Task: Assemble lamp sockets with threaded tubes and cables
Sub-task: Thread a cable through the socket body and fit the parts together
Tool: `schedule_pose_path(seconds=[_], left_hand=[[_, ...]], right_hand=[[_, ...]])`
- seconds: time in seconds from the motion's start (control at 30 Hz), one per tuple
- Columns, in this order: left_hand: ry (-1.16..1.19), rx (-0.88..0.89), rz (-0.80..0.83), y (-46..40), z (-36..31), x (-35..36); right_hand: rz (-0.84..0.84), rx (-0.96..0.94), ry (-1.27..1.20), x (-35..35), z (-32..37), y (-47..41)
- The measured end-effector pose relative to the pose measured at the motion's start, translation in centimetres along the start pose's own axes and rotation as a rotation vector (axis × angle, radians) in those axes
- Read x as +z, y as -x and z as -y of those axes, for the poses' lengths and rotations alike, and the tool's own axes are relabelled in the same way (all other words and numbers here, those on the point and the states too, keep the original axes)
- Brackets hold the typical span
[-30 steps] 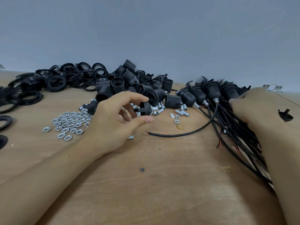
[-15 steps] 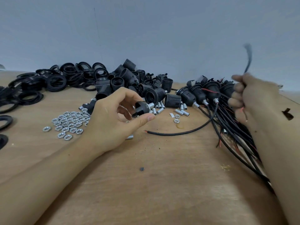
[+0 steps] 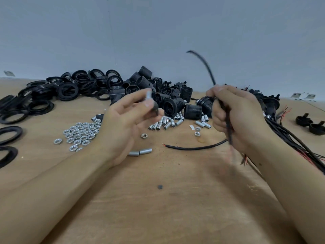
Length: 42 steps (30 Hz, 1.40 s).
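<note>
Socket cap with threaded tube (image 3: 152, 101) sits pinched between thumb and fingers of my left hand (image 3: 126, 120), raised above the tabletop (image 3: 158, 199). My right hand (image 3: 235, 117) is curled round a black cable (image 3: 207, 69) that arcs upward, blurred. Below lie loose tubes (image 3: 165, 123), a cluster of hex nuts (image 3: 79, 133) and another cable (image 3: 193, 147); sockets (image 3: 173, 107) and rings (image 3: 66, 88) are heaped behind.
</note>
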State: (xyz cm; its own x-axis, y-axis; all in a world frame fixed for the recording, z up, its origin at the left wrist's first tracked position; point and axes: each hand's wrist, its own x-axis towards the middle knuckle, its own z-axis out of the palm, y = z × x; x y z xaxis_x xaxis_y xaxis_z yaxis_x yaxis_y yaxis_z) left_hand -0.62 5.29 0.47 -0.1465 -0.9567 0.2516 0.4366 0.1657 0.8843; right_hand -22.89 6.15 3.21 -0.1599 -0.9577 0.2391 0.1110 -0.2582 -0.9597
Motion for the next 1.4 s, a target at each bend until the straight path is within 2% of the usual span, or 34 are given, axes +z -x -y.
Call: schedule_pose_path(seconds=[0.07, 0.13, 0.3, 0.47, 0.97, 1.17, 1.4], left_hand=[[0.223, -0.075, -0.095, -0.4, -0.8, -0.4], [0.340, -0.139, -0.149, -0.7, -1.2, -0.8], [0.464, -0.252, -0.185, -0.7, -1.2, -0.8], [0.536, -0.276, -0.177, -0.8, -1.2, -1.0], [0.561, -0.277, -0.223, -1.1, -1.2, -1.0], [0.542, -0.257, -0.210, -1.2, -1.2, -1.0], [0.522, -0.225, -0.226, -1.3, -1.0, -1.2]], right_hand=[[0.123, -0.037, 0.049, 0.0, 0.0, 0.2], [0.218, -0.089, 0.144, 0.0, 0.0, 0.5], [0.290, -0.151, 0.167, -0.1, 0.3, 0.8], [0.346, -0.168, 0.271, -0.2, 0.2, 1.0], [0.356, -0.186, 0.254, -0.8, 0.8, 1.0], [0.387, -0.154, 0.443, -0.7, 0.3, 1.1], [0.388, -0.101, 0.490, -1.0, 0.6, 0.9]])
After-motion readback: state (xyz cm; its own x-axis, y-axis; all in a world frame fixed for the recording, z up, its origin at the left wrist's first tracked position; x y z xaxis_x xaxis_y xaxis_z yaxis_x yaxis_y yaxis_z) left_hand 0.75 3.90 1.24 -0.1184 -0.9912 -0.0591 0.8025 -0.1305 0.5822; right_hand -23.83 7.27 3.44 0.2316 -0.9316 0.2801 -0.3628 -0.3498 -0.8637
